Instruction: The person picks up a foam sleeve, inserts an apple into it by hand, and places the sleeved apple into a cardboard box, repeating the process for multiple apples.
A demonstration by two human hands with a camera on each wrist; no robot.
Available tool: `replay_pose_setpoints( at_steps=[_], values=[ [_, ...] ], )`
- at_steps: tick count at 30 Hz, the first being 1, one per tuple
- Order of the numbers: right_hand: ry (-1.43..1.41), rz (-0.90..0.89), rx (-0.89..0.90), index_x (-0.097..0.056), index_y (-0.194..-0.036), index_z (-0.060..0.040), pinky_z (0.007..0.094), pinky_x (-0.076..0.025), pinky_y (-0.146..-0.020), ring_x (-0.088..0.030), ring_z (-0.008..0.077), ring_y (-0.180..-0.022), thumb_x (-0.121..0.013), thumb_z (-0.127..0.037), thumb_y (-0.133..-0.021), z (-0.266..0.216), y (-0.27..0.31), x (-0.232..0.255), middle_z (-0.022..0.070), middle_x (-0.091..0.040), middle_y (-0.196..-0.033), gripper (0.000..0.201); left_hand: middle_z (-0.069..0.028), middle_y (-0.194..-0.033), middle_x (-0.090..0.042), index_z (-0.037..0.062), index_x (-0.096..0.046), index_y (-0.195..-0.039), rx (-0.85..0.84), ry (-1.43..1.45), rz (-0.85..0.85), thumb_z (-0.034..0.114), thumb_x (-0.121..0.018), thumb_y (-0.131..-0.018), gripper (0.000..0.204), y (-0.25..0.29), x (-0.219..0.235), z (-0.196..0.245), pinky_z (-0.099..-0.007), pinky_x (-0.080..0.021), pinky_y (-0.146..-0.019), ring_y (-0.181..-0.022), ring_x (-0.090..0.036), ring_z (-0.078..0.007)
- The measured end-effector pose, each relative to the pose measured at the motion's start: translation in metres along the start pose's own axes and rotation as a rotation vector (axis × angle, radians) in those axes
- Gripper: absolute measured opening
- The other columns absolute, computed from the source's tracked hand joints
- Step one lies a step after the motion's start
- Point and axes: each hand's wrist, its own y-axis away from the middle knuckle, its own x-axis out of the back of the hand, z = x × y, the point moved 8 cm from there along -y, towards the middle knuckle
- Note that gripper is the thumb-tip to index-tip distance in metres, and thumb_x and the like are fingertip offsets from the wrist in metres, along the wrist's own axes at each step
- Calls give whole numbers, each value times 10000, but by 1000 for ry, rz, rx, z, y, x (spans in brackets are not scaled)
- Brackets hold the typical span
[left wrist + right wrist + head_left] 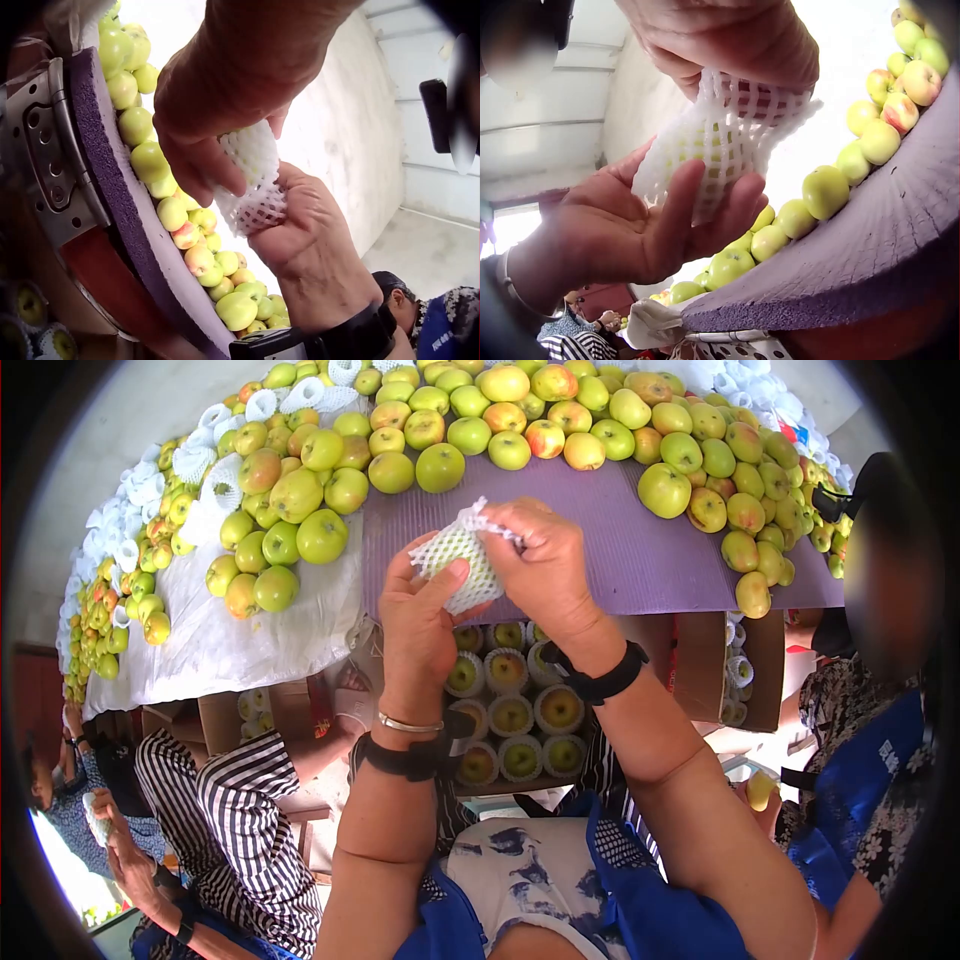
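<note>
Held up over the table edge is a green apple [702, 142] wrapped in a white foam net sleeve [462, 565]. My left hand [420, 610] grips the wrapped apple from the side, thumb across the netting. With curled fingers, my right hand [542, 560] pinches the loose upper end of the sleeve. In the right wrist view the net stretches between the two hands, and green skin shows through its holes. Below them, a box holds several rows of net-wrapped apples [507, 670].
Loose apples [440, 467] are piled along the back of the purple padded table [600, 550]. Empty foam sleeves [300, 397] lie among and behind them. More cartons [700, 665] stand under the table. Other people sit close by on the left [240, 800] and right [860, 780].
</note>
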Motion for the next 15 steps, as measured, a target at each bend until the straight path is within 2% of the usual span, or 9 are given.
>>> replay_pose_setpoints(
  at_steps=[2,5,9,12,14,15],
  values=[
    [182,-9,171,-621,-829,-31,315,-489,-561,-603,271,-675,-614,26,-682,-22,-1,0,121,-616,-744,158,-83,-1018,-605,59,-466,-1148,-19,-13,11,78,-631,-807,380,2,-2,-1,-311,-554,-629,-846,-619,-178],
    [197,-70,152,-623,-834,-46,343,-482,-546,-576,283,-640,-625,14,-660,-31,-1,-4,101,-577,-725,184,-79,-1048,-584,55,-466,-1142,-35,-14,13,78,-588,-835,332,3,-1,1,-336,-541,-693,-894,-601,-183],
    [182,-116,260,-625,-844,-46,343,-463,-524,-566,275,-633,-629,-6,-673,-43,8,-20,95,-546,-735,176,-98,-1089,-553,27,-445,-1130,-102,78,62,56,-516,-868,272,0,8,4,-358,-505,-808,-979,-568,-208],
    [223,-109,333,-634,-850,-51,342,-435,-529,-551,254,-645,-633,-27,-681,-48,15,-28,84,-537,-744,171,-120,-1096,-542,14,-437,-1114,-85,204,87,60,-464,-889,231,-8,21,-4,-366,-472,-870,-1022,-547,-226],
    [278,-117,421,-642,-852,-54,340,-414,-543,-539,236,-657,-634,-44,-686,-51,21,-33,72,-526,-733,167,-122,-1099,-538,15,-440,-1118,-73,310,75,54,-440,-899,222,-9,23,-5,-365,-469,-877,-1016,-549,-237],
    [282,-131,408,-646,-855,-57,340,-406,-551,-535,230,-665,-635,-53,-688,-51,21,-34,65,-519,-733,168,-123,-1101,-536,15,-441,-1119,-66,364,68,51,-427,-904,219,-10,24,-6,-364,-468,-880,-1013,-551,-242]
  ],
)
